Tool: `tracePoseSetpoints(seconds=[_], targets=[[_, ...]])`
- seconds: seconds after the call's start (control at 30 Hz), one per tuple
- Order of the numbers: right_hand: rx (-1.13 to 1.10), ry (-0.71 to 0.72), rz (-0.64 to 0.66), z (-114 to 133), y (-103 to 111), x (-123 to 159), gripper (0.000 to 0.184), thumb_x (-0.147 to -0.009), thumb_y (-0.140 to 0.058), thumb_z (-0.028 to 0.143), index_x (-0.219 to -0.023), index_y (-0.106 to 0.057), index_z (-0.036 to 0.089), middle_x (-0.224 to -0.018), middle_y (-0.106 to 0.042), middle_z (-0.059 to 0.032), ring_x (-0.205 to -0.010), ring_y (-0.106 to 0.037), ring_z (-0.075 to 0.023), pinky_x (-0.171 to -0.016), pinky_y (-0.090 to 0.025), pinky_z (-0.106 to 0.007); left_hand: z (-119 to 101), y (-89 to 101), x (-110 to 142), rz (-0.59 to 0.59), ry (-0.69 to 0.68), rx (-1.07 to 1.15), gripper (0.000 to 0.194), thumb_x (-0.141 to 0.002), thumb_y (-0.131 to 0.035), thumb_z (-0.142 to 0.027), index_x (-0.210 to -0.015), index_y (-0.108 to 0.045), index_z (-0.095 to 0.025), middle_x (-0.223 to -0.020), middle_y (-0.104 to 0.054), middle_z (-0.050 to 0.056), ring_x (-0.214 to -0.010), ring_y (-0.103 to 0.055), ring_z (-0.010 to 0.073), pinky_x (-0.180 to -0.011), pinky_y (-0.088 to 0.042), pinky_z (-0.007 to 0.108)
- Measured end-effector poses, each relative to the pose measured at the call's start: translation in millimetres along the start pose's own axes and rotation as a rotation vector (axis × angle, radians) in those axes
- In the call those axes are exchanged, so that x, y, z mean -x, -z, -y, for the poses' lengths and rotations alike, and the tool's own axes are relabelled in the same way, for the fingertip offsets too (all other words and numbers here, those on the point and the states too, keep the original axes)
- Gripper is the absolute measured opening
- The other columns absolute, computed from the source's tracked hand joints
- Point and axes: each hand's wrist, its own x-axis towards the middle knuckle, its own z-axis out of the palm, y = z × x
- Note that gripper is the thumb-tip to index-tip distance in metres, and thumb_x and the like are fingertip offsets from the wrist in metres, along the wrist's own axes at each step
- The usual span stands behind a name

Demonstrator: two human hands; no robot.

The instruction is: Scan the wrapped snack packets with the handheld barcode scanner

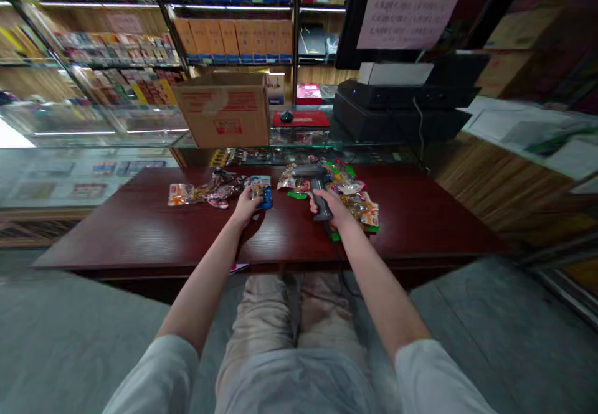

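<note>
My right hand (327, 205) is wrapped round the grip of a dark barcode scanner (319, 180), whose cord runs down over the table's front edge. In my left hand (247, 205) is a small blue snack packet (262, 191), its fingers closed on the packet's left side. Left of that hand lies a group of shiny snack packets (219, 187), close to the knuckles. A larger heap of packets (357, 199), orange, white and green, spreads behind and to the right of the scanner. What is printed on the packets is too small to read.
A dark red wooden table (154, 233) carries everything. Beyond it stand a glass counter (93, 152), an opened cardboard box (227, 112), a computer mouse (286, 116) and black equipment (392, 112). Stocked shelves (233, 9) line the back. Wooden panelling (486, 183) borders the right.
</note>
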Motion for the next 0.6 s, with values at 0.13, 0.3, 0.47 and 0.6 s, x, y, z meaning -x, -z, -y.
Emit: tracePoseSetpoints(seconds=[0.13,0.3,0.47,0.6], targets=[[0.097,0.036,0.077,-4,-15,2,0.024,-0.074,-0.069,0.033,-0.089,-0.054,0.020,-0.050,-0.057,0.0059,-0.042,-0.052,-0.0111,-0.041,-0.041,-0.022,0,-1.4,3,0.011,-0.032,-0.010,0.051,-0.056,-0.070,-0.020,-0.105,-0.057,-0.020,-0.095,-0.068,0.002,-0.079,-0.066,0.0167,-0.070,-0.056,0.030],[0.095,0.026,0.119,-14,-18,6,0.025,-0.075,-0.067,0.032,-0.094,-0.056,0.018,-0.055,-0.059,0.0051,-0.040,-0.049,-0.0104,-0.039,-0.039,-0.023,0,-2.4,5,0.014,-0.035,0.016,0.052,-0.058,-0.068,-0.021,-0.108,-0.056,-0.019,-0.095,-0.069,0.003,-0.076,-0.067,0.0168,-0.070,-0.056,0.030],[0.009,0.042,0.092,-21,-12,11,0.029,-0.073,-0.067,0.029,-0.097,-0.054,0.019,-0.069,-0.066,0.0017,-0.042,-0.047,-0.0087,-0.038,-0.038,-0.022,1,-1.1,5,0.042,-0.044,0.040,0.053,-0.059,-0.067,-0.020,-0.110,-0.056,-0.019,-0.096,-0.069,0.003,-0.079,-0.068,0.0173,-0.073,-0.057,0.033],[-0.014,0.047,0.051,-23,-10,13,0.030,-0.069,-0.068,0.029,-0.094,-0.055,0.018,-0.082,-0.071,-0.0019,-0.042,-0.048,-0.0079,-0.038,-0.038,-0.022,3,-1.5,4,0.002,-0.079,-0.031,0.048,-0.062,-0.065,-0.019,-0.109,-0.056,-0.019,-0.098,-0.069,0.003,-0.083,-0.067,0.0178,-0.078,-0.056,0.034]])
